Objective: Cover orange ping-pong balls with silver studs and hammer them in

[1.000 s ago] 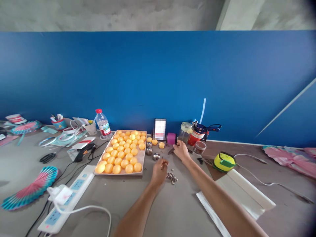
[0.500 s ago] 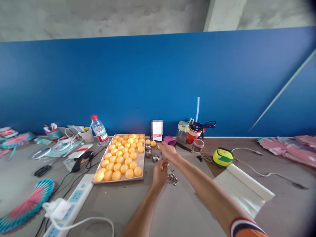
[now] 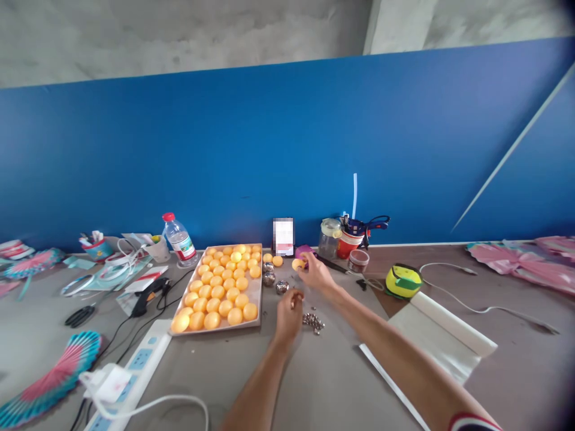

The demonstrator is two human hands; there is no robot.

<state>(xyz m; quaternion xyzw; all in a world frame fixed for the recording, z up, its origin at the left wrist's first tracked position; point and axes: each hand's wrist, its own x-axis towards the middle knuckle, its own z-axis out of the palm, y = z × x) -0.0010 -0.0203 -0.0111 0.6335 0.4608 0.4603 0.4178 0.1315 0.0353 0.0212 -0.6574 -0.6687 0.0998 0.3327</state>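
My right hand [image 3: 316, 273] is closed around a yellow-orange ball [image 3: 297, 264], lifted just above the table in front of a purple roll [image 3: 304, 251]. My left hand [image 3: 289, 312] rests on the grey table [image 3: 314, 383] with its fingers curled; I cannot make out what they hold. A small heap of silver metal bits [image 3: 313, 322] lies just right of the left hand. Two shiny silver balls [image 3: 275, 282] and two loose orange balls [image 3: 273, 260] sit beside the tray [image 3: 257, 296] full of orange balls [image 3: 222, 287].
At the back stand a water bottle [image 3: 178, 238], a glass jar [image 3: 329, 237], a red cup with tools [image 3: 350, 239] and a small round tin [image 3: 358, 260]. A yellow-green tape measure [image 3: 403, 280], white paper [image 3: 431, 344], power strip [image 3: 128, 374], glue gun [image 3: 146, 293], scissors [image 3: 79, 315] and paper fans [image 3: 49, 377] lie around.
My right hand moved left from the purple roll to a loose orange ball and picked it up. The left hand stayed near the metal bits. The view shifted slightly.
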